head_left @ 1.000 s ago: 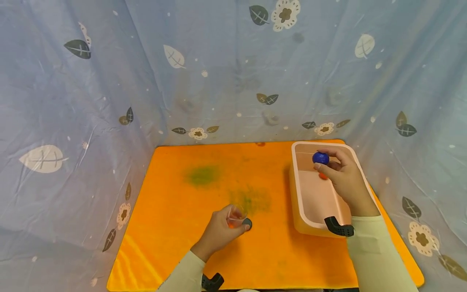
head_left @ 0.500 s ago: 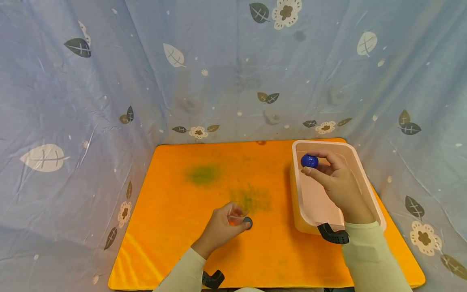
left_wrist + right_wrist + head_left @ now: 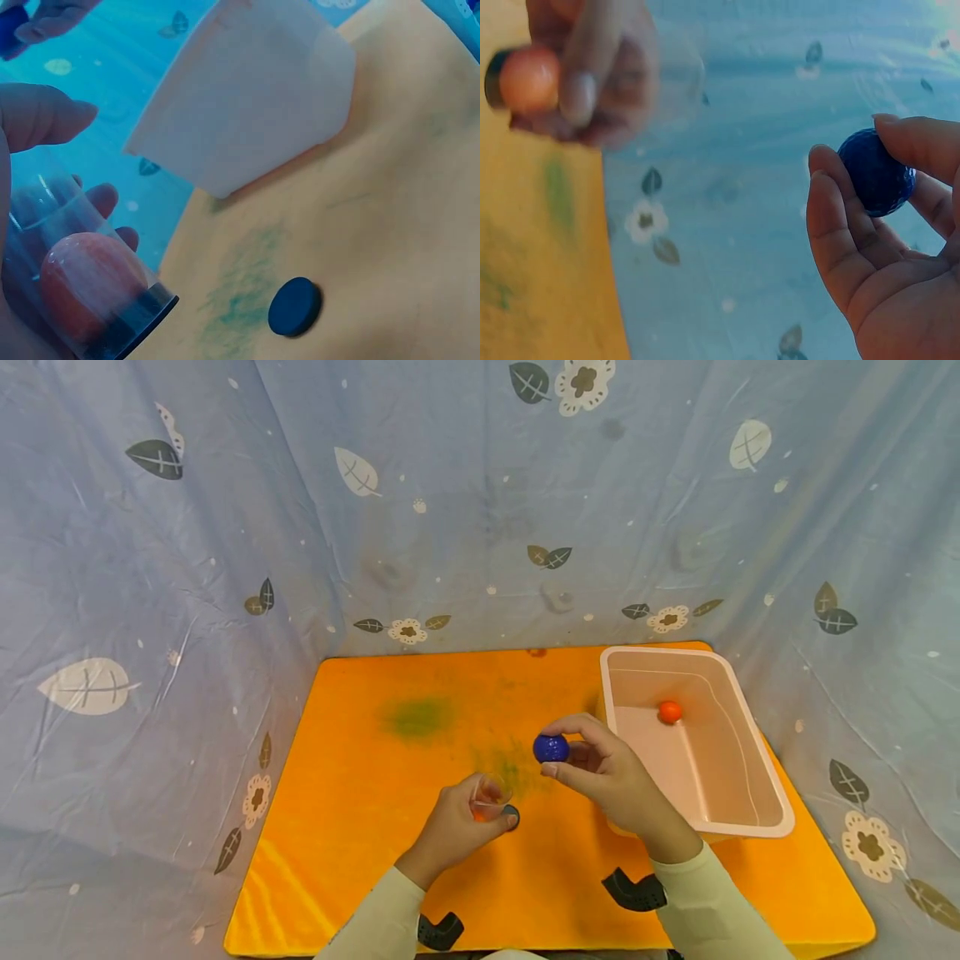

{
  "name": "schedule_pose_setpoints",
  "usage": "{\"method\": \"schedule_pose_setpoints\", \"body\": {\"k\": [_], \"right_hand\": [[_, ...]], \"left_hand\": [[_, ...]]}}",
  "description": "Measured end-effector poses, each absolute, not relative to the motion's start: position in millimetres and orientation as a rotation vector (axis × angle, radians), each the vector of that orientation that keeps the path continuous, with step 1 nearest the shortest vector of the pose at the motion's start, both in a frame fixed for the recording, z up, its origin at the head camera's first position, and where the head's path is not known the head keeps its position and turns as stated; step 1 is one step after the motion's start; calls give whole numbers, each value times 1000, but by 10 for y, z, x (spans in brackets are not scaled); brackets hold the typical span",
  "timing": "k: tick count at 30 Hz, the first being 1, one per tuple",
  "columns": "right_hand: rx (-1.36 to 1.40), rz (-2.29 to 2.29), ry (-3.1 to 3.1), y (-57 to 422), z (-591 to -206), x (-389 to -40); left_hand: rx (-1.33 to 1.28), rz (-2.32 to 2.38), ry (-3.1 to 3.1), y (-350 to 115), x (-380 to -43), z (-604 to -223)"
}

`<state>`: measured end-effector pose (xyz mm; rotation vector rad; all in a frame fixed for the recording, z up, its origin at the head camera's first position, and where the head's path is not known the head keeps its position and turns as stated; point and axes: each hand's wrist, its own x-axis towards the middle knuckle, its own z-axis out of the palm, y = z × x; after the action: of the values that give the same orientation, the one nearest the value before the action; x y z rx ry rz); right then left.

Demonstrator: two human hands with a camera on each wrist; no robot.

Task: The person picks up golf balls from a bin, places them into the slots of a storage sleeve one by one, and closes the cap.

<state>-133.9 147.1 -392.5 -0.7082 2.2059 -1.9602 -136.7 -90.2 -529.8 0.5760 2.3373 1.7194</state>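
My left hand (image 3: pixel 455 827) grips a clear plastic tube (image 3: pixel 56 202), whose black base shows in the left wrist view. Inside it, low down at the base, sits an orange ball (image 3: pixel 90 281). Close to that hand lies a round black cap (image 3: pixel 295 307) on the orange tabletop, partly covered by the thumb in the head view. My right hand (image 3: pixel 611 777) pinches a dimpled blue golf ball (image 3: pixel 877 172) between thumb and fingertips. It is over the table, to the right of the tube and a little higher in the head view.
A pale pink plastic bin (image 3: pixel 757 760) stands at the right of the orange tabletop (image 3: pixel 360 760), with a small orange-red ball (image 3: pixel 670 712) inside near its far end. Blue patterned curtains (image 3: pixel 465 510) enclose the table at the back and sides.
My right hand has carried the blue golf ball left, out from over the bin toward the tube. The orange-red ball in the bin is now uncovered. My left hand has stayed nearly still.
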Motion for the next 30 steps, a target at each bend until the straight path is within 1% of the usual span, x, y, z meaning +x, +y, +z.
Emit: {"method": "schedule_pose_setpoints", "body": {"k": [5,9,15,22,26,30], "right_hand": [[-865,-1953,2129,1285,-3895,-1267],[-931,-1947,2103,1198,-3920,-1247],[-952,-1885,2152,1132,-4020,-1246],[-1025,-1775,2260,1046,-4114,-1218],[-1004,-1753,2280,1033,-4156,-1212],[-969,-1763,2264,1043,-4167,-1214]], "left_hand": [[587,1733,2355,-899,-1358,-5308],[593,1740,2361,-893,-1347,-5314],[630,1789,2303,-906,-1342,-5315],[764,1771,2368,-899,-1341,-5328],[801,1752,2400,-891,-1340,-5327],[782,1767,2381,-886,-1327,-5322]]}}
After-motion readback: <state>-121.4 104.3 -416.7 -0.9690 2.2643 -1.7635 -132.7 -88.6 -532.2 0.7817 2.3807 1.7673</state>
